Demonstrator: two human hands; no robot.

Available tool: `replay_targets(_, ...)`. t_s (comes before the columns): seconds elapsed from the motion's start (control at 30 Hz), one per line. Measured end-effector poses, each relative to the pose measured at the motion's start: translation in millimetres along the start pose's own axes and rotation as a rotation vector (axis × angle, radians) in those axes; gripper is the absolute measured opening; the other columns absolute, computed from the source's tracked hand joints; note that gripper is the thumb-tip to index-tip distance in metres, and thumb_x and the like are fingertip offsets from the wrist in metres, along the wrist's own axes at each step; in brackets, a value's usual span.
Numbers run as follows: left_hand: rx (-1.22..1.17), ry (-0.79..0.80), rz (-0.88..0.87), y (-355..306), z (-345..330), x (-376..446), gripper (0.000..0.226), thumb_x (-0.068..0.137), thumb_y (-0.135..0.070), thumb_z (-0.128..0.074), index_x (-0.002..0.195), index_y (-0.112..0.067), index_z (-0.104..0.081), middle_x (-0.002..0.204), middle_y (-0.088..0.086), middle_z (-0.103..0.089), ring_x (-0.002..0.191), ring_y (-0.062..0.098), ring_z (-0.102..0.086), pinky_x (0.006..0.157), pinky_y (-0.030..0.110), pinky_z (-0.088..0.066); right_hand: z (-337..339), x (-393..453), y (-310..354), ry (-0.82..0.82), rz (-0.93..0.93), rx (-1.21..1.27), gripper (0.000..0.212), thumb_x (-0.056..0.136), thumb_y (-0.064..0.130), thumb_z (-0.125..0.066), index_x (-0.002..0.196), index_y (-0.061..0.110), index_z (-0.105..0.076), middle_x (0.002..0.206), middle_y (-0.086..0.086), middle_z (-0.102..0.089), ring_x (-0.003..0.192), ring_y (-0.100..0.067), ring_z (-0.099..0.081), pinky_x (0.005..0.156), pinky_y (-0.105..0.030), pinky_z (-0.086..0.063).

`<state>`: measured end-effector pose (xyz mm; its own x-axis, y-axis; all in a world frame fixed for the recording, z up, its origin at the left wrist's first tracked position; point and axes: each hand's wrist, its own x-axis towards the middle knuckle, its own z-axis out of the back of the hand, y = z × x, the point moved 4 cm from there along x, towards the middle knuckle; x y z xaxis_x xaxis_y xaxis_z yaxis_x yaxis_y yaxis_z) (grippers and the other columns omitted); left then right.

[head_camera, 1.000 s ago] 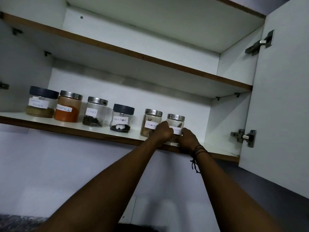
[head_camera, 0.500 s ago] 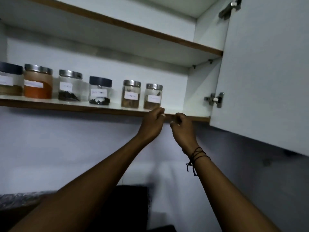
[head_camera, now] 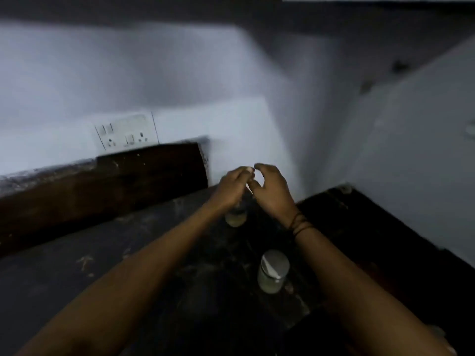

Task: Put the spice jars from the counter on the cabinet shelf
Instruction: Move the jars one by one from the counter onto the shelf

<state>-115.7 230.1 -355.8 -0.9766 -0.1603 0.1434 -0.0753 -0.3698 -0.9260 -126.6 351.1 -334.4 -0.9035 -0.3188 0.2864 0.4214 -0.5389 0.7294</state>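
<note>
Two glass spice jars stand on the dark counter (head_camera: 108, 258). The nearer jar (head_camera: 273, 272) has a silver lid and sits between my forearms. The farther jar (head_camera: 235, 217) is partly hidden under my left hand (head_camera: 231, 187). My right hand (head_camera: 272, 191) hovers just beside it with fingers loosely curled. Both hands are above the farther jar and hold nothing that I can make out. The frame is blurred. The cabinet shelf is out of view.
A dark backsplash ledge (head_camera: 102, 181) runs along the white wall, with a switch and socket plate (head_camera: 126, 132) above it. The counter turns a corner at the right, under a white wall (head_camera: 411, 150).
My view has swung down from the cabinet shelf to the counter. Both hands let go of the jar on the shelf and dropped to just above a jar on the counter.
</note>
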Motion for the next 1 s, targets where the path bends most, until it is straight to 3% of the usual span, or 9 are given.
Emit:
replay_targets(0.13, 0.133, 0.231, 0.108, 76, -69, -58, 0.032, 0.104, -0.025, -0.041, 0.091, -0.009, -0.065, 0.090, 0.009, -0.068, 0.083, 0.005, -0.062, 0.080, 0.018, -0.046, -37, -83, -96, 0.088, -0.151, -0.020, 0.015, 0.091, 0.020, -0.057, 0.100, 0.010, -0.065, 0.106, -0.013, -0.068, 0.097, -0.026, -0.065, 0.084, -0.038, -0.051)
replay_targets(0.27, 0.316, 0.389, 0.154, 130, -115, -89, 0.027, 0.102, -0.019, -0.045, 0.108, -0.002, -0.064, 0.107, 0.016, -0.066, 0.099, 0.025, -0.061, 0.090, 0.033, -0.045, -69, -144, -169, 0.226, -0.354, -0.230, 0.055, 0.092, 0.035, -0.059, 0.139, 0.010, -0.049, 0.131, -0.018, -0.056, 0.122, -0.035, -0.053, 0.101, -0.042, -0.042)
replay_targets(0.37, 0.231, 0.339, 0.232, 147, -121, -99, 0.033, 0.103, -0.023, -0.041, 0.126, -0.008, -0.059, 0.126, 0.012, -0.063, 0.115, 0.023, -0.058, 0.098, 0.029, -0.042, -80, -163, -175, 0.182, -0.341, -0.160, 0.073, 0.092, 0.041, -0.058, 0.154, 0.019, -0.026, 0.144, -0.014, -0.047, 0.133, -0.032, -0.044, 0.111, -0.043, -0.035)
replay_targets(0.57, -0.011, 0.277, 0.348, 161, -143, -112, 0.032, 0.104, -0.029, -0.039, 0.124, -0.016, -0.060, 0.125, 0.008, -0.064, 0.110, 0.017, -0.061, 0.094, 0.029, -0.047, -83, -177, -194, 0.140, -0.384, -0.072, 0.087, 0.084, 0.043, -0.066, 0.155, 0.025, -0.019, 0.145, -0.014, -0.042, 0.134, -0.030, -0.041, 0.111, -0.043, -0.032)
replay_targets(0.7, -0.089, 0.263, 0.377, 163, -145, -110, 0.031, 0.105, -0.026, -0.038, 0.122, -0.011, -0.059, 0.112, -0.001, -0.063, 0.096, 0.003, -0.060, 0.075, 0.002, -0.045, -88, -174, -202, 0.128, -0.353, -0.019, 0.099, 0.079, 0.040, -0.074, 0.156, 0.024, -0.014, 0.146, -0.014, -0.039, 0.135, -0.030, -0.040, 0.111, -0.045, -0.035)
replay_targets(0.77, -0.095, 0.262, 0.411, 165, -147, -112, 0.027, 0.105, -0.028, -0.038, 0.118, -0.016, -0.058, 0.106, -0.009, -0.059, 0.092, -0.003, -0.056, 0.067, -0.001, -0.043, -91, -178, -207, 0.151, -0.349, -0.016, 0.103, 0.076, 0.044, -0.075, 0.155, 0.032, -0.010, 0.148, -0.011, -0.037, 0.135, -0.027, -0.039, 0.111, -0.043, -0.035)
replay_targets(0.83, -0.119, 0.257, 0.444, 166, -147, -111, 0.025, 0.104, -0.030, -0.039, 0.117, -0.018, -0.057, 0.108, -0.005, -0.058, 0.094, 0.003, -0.057, 0.069, 0.005, -0.045, -92, -178, -209, 0.141, -0.356, -0.009, 0.103, 0.075, 0.046, -0.075, 0.153, 0.040, -0.009, 0.145, -0.008, -0.037, 0.131, -0.024, -0.042, 0.105, -0.035, -0.034)
replay_targets(0.9, -0.148, 0.257, 0.485, 167, -148, -111, 0.033, 0.104, -0.033, -0.038, 0.123, -0.014, -0.056, 0.121, 0.004, -0.060, 0.106, 0.016, -0.059, 0.083, 0.021, -0.050, -92, -178, -210, 0.114, -0.379, -0.001, 0.103, 0.072, 0.046, -0.078, 0.151, 0.043, -0.012, 0.140, -0.005, -0.035, 0.119, -0.016, -0.044, 0.096, -0.029, -0.036)
replay_targets(1.0, -0.177, 0.234, 0.545, 166, -146, -113, 0.045, 0.104, -0.040, -0.035, 0.132, -0.011, -0.054, 0.134, 0.013, -0.058, 0.123, 0.026, -0.055, 0.108, 0.044, -0.042, -83, -180, -207, -0.002, -0.416, 0.101, 0.103, 0.062, 0.042, -0.085, 0.147, 0.031, -0.028, 0.137, -0.001, -0.037, 0.114, -0.004, -0.041, 0.094, -0.024, -0.040)
